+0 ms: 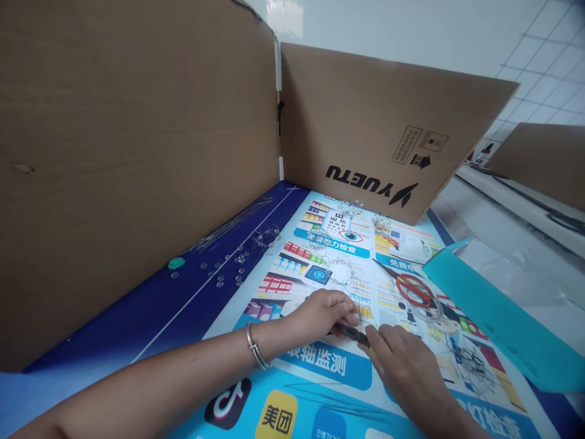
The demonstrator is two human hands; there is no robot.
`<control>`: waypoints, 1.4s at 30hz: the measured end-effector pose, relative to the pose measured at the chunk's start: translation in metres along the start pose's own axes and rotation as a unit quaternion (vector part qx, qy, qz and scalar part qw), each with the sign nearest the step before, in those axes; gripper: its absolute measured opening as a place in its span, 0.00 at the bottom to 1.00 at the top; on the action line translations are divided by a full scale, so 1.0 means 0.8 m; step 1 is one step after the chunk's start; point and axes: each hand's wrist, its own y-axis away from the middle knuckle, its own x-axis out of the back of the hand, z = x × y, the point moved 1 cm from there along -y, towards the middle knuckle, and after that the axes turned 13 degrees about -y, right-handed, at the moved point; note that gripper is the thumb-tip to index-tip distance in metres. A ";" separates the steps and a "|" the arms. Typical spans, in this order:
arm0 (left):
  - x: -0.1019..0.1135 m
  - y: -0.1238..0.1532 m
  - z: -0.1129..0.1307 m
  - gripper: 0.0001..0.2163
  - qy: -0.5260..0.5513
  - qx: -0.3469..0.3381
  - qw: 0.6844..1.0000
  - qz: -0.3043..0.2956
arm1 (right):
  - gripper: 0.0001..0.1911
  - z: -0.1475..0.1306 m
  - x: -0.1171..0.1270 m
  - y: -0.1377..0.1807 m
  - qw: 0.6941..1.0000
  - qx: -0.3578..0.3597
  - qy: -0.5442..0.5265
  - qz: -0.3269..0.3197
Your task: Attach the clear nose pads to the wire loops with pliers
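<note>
My right hand (406, 369) is wrapped round a pair of pliers (351, 333), with dark jaws and a bit of yellow handle showing. The jaws point left and reach under the fingers of my left hand (329, 312). My left hand is closed in a pinch on what looks like a thin wire (359, 312), most of it hidden by the fingers. Just beyond the hands lies a wire ring with clear beads (342, 271). Red-handled scissors (414, 289) rest to the right, beside a clear roll of line or tape (434, 310).
Cardboard panels (397, 122) stand at the left and back. Loose clear beads (220, 280), a green lump (176, 263) and straight wires (228, 228) lie along the left. More beaded wire pieces (267, 239) sit farther back. Tangled wire (473, 363) and a teal strip (498, 317) are at right.
</note>
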 end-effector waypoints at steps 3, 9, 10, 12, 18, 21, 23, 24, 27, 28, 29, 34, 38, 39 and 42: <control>0.001 0.001 0.001 0.13 -0.026 -0.018 0.999 -0.005 | 0.11 -0.003 -0.004 0.002 0.999 -0.015 -0.024 -0.020; 0.001 0.002 -0.003 0.14 -0.117 -0.050 0.991 -0.030 | 0.11 -0.004 -0.010 0.003 0.988 -0.084 -0.075 -0.103; 0.000 0.002 -0.005 0.14 -0.127 -0.055 0.990 -0.033 | 0.11 -0.004 -0.010 0.002 0.985 -0.094 -0.081 -0.120; -0.001 0.003 -0.009 0.14 -0.148 -0.061 0.986 -0.037 | 0.11 -0.004 -0.009 0.002 0.977 -0.113 -0.096 -0.154; -0.003 0.005 -0.013 0.13 -0.255 -0.128 0.958 -0.040 | 0.10 -0.001 -0.001 -0.001 0.950 -0.165 -0.149 -0.218; -0.004 0.007 -0.010 0.13 -0.282 -0.135 0.949 -0.043 | 0.10 0.000 0.002 -0.003 0.946 -0.164 -0.170 -0.223; -0.005 0.009 -0.008 0.14 -0.289 -0.135 0.947 -0.048 | 0.10 0.000 0.003 -0.002 0.946 -0.160 -0.178 -0.220; -0.006 0.009 -0.007 0.14 -0.288 -0.134 0.947 -0.050 | 0.10 0.000 0.003 -0.002 0.946 -0.157 -0.180 -0.218; -0.007 0.011 -0.006 0.15 -0.269 -0.114 0.955 -0.055 | 0.09 -0.001 0.000 0.000 0.952 -0.151 -0.178 -0.196; -0.007 0.011 -0.005 0.15 -0.256 -0.100 0.960 -0.055 | 0.09 -0.001 -0.001 0.000 0.955 -0.148 -0.176 -0.185; -0.005 0.011 -0.005 0.15 -0.245 -0.085 0.964 -0.052 | 0.08 -0.002 -0.002 0.000 0.959 -0.147 -0.174 -0.170; 0.021 0.001 0.005 0.14 -0.259 -0.061 0.964 -0.004 | 0.10 0.000 -0.009 -0.001 0.966 -0.151 -0.182 -0.107; 0.042 -0.005 0.016 0.13 -0.314 -0.028 0.949 -0.011 | 0.12 0.007 -0.008 0.001 0.964 -0.153 -0.191 -0.103; 0.045 -0.005 0.019 0.13 -0.327 -0.026 0.945 -0.011 | 0.12 0.009 -0.007 0.002 0.964 -0.153 -0.188 -0.106; 0.050 -0.003 0.024 0.13 -0.408 -0.028 0.912 -0.019 | 0.13 0.015 -0.005 0.002 0.966 -0.152 -0.175 -0.117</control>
